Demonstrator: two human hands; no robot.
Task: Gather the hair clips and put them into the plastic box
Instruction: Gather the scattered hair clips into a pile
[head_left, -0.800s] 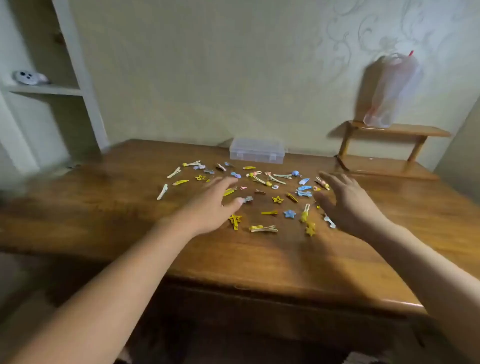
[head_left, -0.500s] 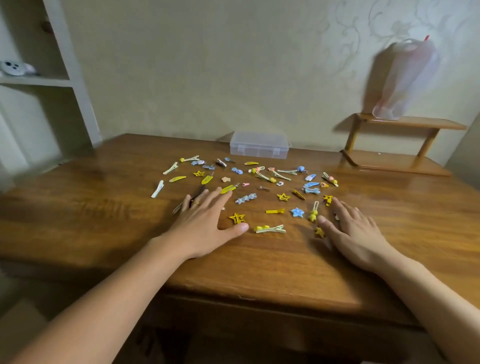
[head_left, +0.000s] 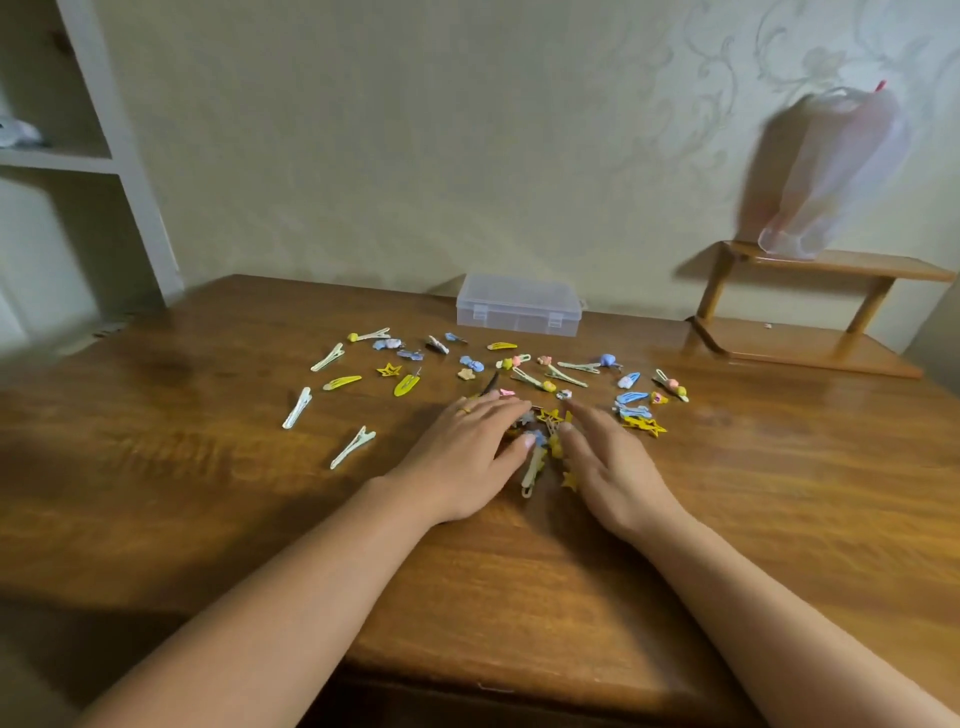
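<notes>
So over at the far left edge of the frame there was a white shelf unit (head_left: 78, 161) with something pale and blurry on it, couldn't tell what. Moving in, the wooden bench (head_left: 208, 493) filled the whole lower half, and the leftmost hair clips were a few long white ones, like the white clip (head_left: 297, 408) left of centre and another white clip (head_left: 353, 447) just below and right of it. A yellow clip (head_left: 407, 384) and a little yellow star clip (head_left: 389, 370) sat above those. The rest of the scattered hair clips (head_left: 519, 364) were strewn across the middle of the frame in blues, yellows and pinks. The left hand (head_left: 462, 457) lay palm down on the bench just left of centre, fingers straight and close together, a ring on one of them, thumb touching a small pile of clips (head_left: 543, 441). That pile was bunched up between both hands, right at centre frame. The right hand (head_left: 608, 467) was also flat and palm down just right of centre, fingers straight and slightly spread, pressing against the pile from the other side. The clear plastic box (head_left: 519, 306) sat lid closed at the back of the bench, above centre, well apart from the hands. At the right was a small wooden rack (head_left: 810, 312), with a plastic bag (head_left: 836, 171) hanging above it in the upper right.
</notes>
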